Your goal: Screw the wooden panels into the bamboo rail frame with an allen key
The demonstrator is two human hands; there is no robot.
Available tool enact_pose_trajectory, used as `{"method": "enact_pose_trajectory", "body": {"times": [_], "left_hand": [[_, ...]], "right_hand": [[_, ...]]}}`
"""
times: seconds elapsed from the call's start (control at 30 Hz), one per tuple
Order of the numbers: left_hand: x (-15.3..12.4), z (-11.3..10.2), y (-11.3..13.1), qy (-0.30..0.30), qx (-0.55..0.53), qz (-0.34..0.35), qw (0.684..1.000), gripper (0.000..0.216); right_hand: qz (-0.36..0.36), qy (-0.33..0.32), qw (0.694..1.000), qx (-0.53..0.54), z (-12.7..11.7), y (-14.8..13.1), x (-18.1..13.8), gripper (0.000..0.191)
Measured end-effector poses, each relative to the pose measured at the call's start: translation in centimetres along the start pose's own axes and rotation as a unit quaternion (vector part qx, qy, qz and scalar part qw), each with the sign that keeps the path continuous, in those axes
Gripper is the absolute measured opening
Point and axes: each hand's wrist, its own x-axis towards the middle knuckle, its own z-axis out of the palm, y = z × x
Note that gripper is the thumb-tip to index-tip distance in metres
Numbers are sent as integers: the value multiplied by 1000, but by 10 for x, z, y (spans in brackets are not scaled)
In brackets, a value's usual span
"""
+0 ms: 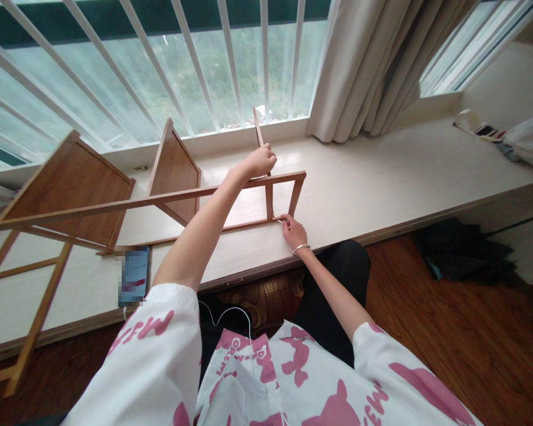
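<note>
A wooden shelf frame lies on its side along the white window ledge, with two brown panels standing up between its rails. My left hand reaches over the upper rail, its fingers closed around a narrow wooden piece that juts up toward the window. Lower down, my right hand is at the near rail, beside the crosspiece at the frame's right end. Its fingertips pinch a thin, light-coloured rod, too small to name surely.
A phone with a white cable lies at the ledge's near edge, by the frame. White window bars and a beige curtain rise behind. A bag sits far right. Dark fabric lies below the ledge.
</note>
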Motion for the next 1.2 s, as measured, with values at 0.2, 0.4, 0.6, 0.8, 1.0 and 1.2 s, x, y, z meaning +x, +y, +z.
{"method": "enact_pose_trajectory", "body": {"times": [0.2,0.4,0.6,0.8,1.0,1.2], "left_hand": [[2,2,-1,-1,-5,8,1000,29],[3,3,-1,1,1,8,1000,29],[2,2,1,7,3,11,1000,30],[2,4,4,3,-2,24,1000,29],[3,8,9,-5,-6,39,999,30],[2,12,20,-17,-12,43,999,29]], "right_hand": [[-3,-37,998,-51,-7,6,15,35],[4,-51,995,-87,-9,5,14,36],[-4,-79,987,-141,-19,1,10,38],[0,-94,982,-167,-21,4,10,39],[0,-96,980,-176,-20,14,7,40],[12,-101,978,-181,-28,19,-2,41]]}}
